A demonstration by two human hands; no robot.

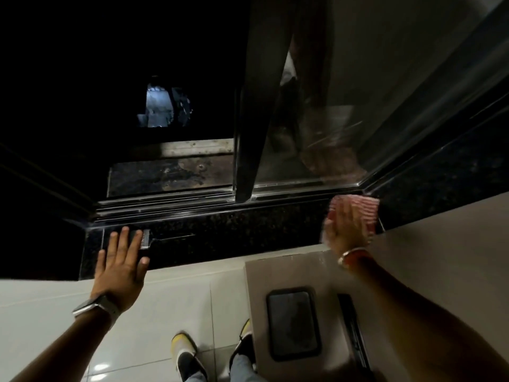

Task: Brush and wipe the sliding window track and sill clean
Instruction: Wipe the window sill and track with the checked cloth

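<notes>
Head view: brush lies under left hand fingertips.

sill middle: the dark speckled granite sill is bare across centre frame, easy pass
sill left: black-bristled brush with metal ferrule lies here, left hand flat over its bristle end
sill right: right hand pressing a red-and-white striped cloth fills the corner
track: grooved metal window track open on the left; dark-framed sliding glass pane blocks right half
</notes>
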